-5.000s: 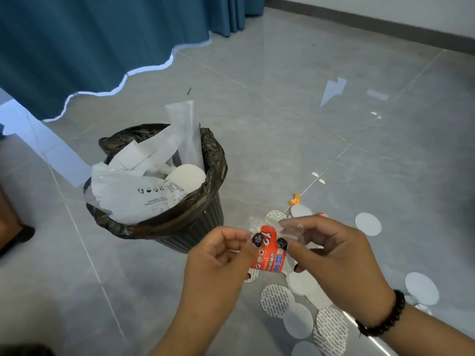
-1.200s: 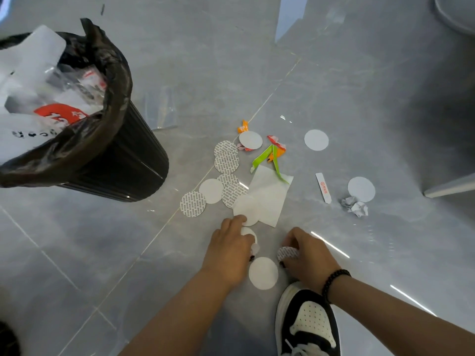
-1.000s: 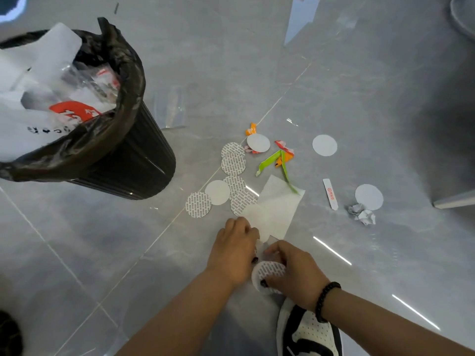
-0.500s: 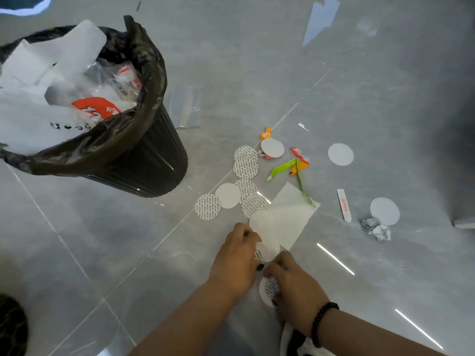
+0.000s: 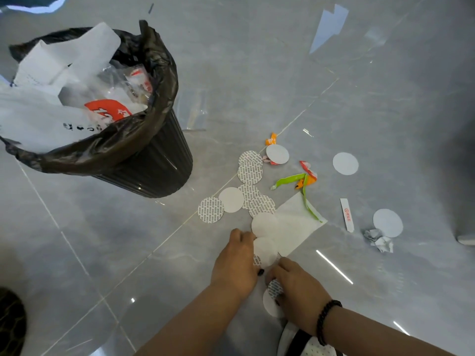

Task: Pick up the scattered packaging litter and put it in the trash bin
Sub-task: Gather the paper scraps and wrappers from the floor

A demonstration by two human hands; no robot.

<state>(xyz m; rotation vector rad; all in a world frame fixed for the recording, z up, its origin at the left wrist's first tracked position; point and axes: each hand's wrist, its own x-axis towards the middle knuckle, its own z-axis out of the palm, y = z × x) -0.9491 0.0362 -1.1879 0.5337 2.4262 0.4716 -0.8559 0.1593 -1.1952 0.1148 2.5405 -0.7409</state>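
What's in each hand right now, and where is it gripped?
Right hand pinches printed and plain round seals by their edges. Left hand pinches other round seals at their near edge.

At the lower centre of the frame, the left hand (image 5: pixel 235 265) pinches white round seal discs (image 5: pixel 264 249) at the corner of a white paper sheet (image 5: pixel 295 224), while the right hand (image 5: pixel 299 295) holds more discs (image 5: pixel 272 299) against the grey tiled floor (image 5: pixel 385 98). The black-lined trash bin (image 5: pixel 154 160), stuffed with wrappers, stands at upper left; green strips (image 5: pixel 289 181) and a crumpled scrap (image 5: pixel 379 240) lie to the right.
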